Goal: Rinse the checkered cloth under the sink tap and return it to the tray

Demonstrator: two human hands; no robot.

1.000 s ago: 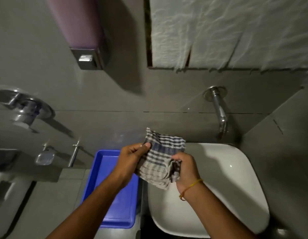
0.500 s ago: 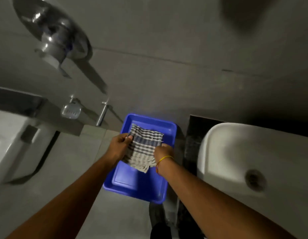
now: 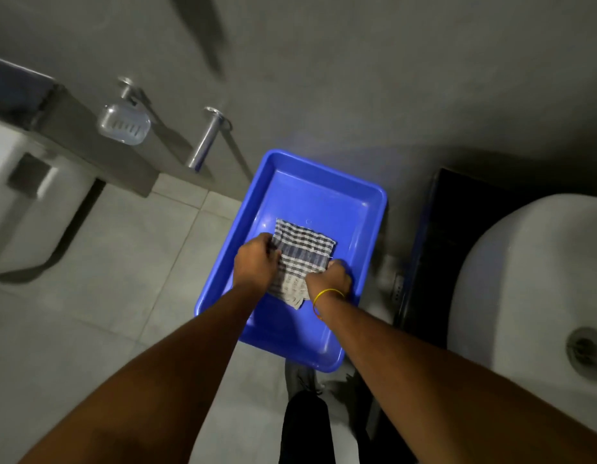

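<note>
The checkered cloth [image 3: 301, 257], grey and white with dark stripes, lies low inside the blue plastic tray [image 3: 327, 192] on the floor. My left hand [image 3: 255, 262] pinches its left edge. My right hand [image 3: 329, 279], with a yellow band at the wrist, grips its lower right corner. Both hands are down in the tray. The white sink [image 3: 531, 283] is at the right with its drain [image 3: 584, 350] showing; the tap is out of view.
A white toilet [image 3: 26, 202] stands at the left under a grey ledge [image 3: 99, 152]. A clear soap dish [image 3: 123, 123] and a chrome bar [image 3: 206, 139] stick out from the wall. A dark cabinet side [image 3: 434, 249] sits between tray and sink.
The cloth has gone from in front of the sink, leftward and down into the blue tray, held in both hands. My view tilted down toward the floor.
</note>
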